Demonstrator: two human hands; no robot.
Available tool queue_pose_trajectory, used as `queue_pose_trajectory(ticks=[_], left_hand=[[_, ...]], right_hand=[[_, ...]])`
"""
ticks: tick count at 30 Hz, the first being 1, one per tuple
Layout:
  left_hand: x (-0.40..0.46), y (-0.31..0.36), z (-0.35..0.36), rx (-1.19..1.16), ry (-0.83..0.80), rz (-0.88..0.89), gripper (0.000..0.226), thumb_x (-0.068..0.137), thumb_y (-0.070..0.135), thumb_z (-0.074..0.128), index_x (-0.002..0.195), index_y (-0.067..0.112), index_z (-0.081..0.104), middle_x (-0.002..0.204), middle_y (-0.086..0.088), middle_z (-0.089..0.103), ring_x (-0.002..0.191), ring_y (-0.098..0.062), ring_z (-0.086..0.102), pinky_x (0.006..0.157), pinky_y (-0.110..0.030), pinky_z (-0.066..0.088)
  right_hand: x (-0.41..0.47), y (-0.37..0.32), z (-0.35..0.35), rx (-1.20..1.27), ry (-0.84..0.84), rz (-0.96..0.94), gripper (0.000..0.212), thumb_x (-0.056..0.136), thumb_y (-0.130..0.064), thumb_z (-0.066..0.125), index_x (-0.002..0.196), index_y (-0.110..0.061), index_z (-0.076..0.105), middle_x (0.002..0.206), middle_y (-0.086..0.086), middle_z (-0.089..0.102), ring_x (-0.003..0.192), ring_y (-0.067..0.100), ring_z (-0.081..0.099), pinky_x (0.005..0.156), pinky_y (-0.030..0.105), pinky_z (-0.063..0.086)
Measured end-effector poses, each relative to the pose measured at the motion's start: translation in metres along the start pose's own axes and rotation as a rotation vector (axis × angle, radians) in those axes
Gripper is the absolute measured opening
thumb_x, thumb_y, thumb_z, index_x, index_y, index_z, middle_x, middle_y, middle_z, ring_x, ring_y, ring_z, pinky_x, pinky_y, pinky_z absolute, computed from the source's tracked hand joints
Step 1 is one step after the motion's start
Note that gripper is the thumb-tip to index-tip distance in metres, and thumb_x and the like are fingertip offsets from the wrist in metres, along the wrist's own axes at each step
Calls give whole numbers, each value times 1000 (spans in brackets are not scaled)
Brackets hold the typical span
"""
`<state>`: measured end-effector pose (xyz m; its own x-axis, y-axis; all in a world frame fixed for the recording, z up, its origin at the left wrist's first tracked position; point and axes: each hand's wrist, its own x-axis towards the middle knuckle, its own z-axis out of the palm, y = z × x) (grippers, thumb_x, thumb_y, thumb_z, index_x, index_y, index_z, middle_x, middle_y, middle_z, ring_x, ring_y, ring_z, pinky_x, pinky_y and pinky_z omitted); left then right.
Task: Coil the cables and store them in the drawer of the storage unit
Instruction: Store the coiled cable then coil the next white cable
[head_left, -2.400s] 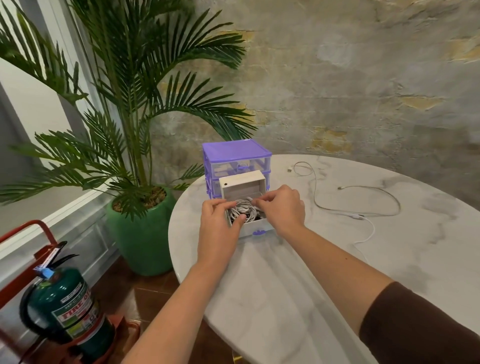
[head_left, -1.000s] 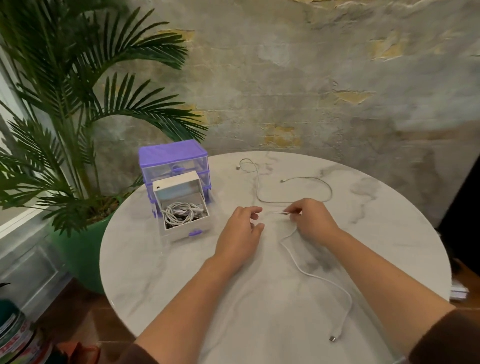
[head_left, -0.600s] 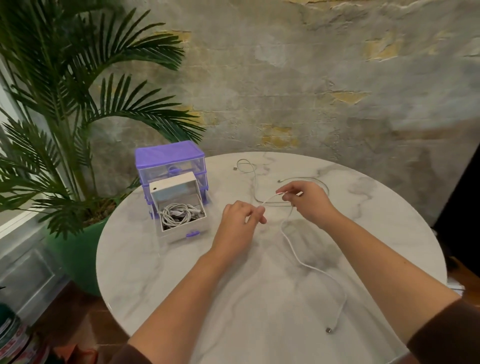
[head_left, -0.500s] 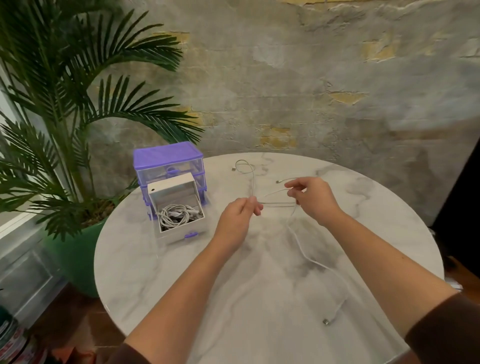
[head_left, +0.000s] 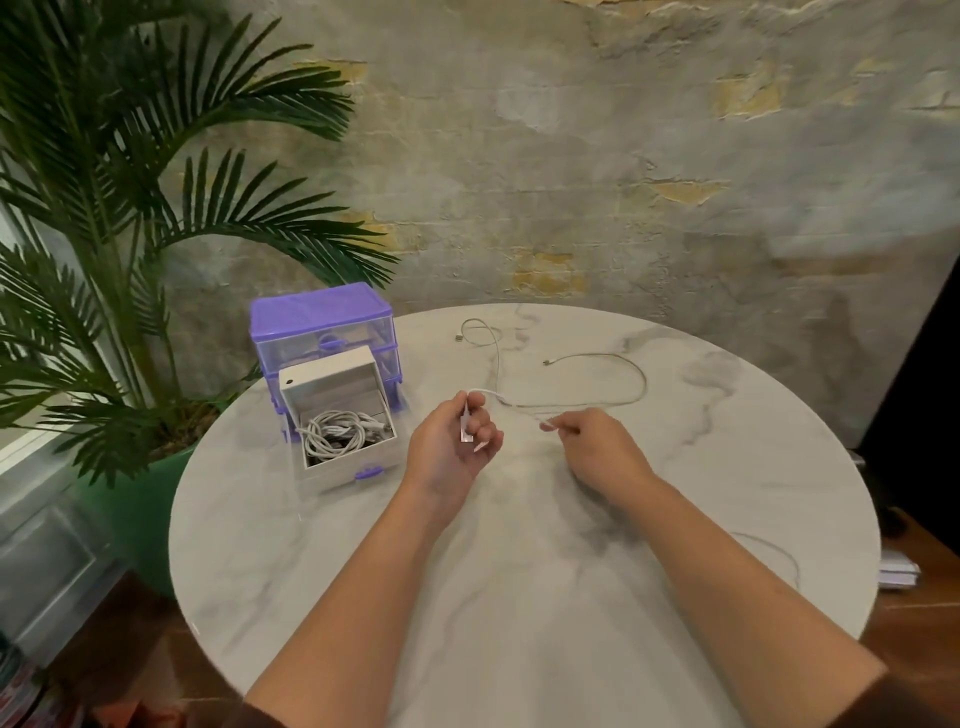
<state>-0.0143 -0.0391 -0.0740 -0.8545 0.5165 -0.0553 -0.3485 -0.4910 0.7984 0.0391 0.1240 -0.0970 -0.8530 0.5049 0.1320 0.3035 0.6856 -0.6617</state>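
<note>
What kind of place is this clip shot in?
Probably a café or lounge corner, though a home is possible: a round marble table, a rough distressed plaster wall and a potted palm by a window. No sign or counter settles it.

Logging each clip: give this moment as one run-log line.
left hand: holds cable plug | right hand: pinches same cable | drawer: open, coiled cables inside

Glossy marble table (head_left: 519, 597), translucent purple plastic storage unit (head_left: 322, 332), rough plaster wall (head_left: 623, 182)
</note>
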Motion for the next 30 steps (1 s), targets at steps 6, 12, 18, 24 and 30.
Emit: queue_pose_trajectory(ticks=[6, 12, 18, 24, 30], left_hand=[[-4, 0, -5, 385, -30, 163, 32, 103, 39, 35, 119, 27, 61, 113, 10, 71, 93, -5, 59, 86, -25, 42], [-9, 0, -7, 612, -51, 219, 34, 103, 41, 33, 124, 33, 60, 116, 16, 69, 96, -4, 55, 86, -24, 43], [-10, -9, -4, 754, -78, 181, 30, 105, 27, 36, 101, 28, 65, 81, 20, 71, 84, -4, 57, 73, -22, 42], [-14, -12, -2, 705, -134, 74, 31, 99, 14, 37, 90, 18, 67, 68, 6, 58, 69, -9, 52, 60, -20, 39], [-10, -10, 0, 498, -133, -63, 47, 102, 44, 33, 80, 15, 62, 54, 4, 26, 53, -11, 26, 54, -24, 24]], right_hand=[[-22, -5, -11, 183, -137, -58, 8, 87, -33, 62, 87, -29, 69, 64, -8, 71, 56, 5, 56, 65, 31, 47], [-41, -18, -14, 328, -194, -249, 13, 83, -35, 69, 73, -29, 73, 48, -10, 41, 50, 10, 37, 57, 29, 33], [-43, -26, -20, 670, -29, -354, 17, 87, -19, 58, 76, -12, 69, 76, 7, 71, 73, 23, 60, 73, 25, 42], [-35, -20, -10, 401, 182, -349, 11, 94, -29, 62, 89, -32, 71, 83, -16, 64, 76, 3, 56, 68, 23, 41], [-38, -19, -17, 290, 323, -220, 17, 81, -49, 70, 77, -33, 65, 74, -11, 61, 68, 1, 50, 59, 24, 37]])
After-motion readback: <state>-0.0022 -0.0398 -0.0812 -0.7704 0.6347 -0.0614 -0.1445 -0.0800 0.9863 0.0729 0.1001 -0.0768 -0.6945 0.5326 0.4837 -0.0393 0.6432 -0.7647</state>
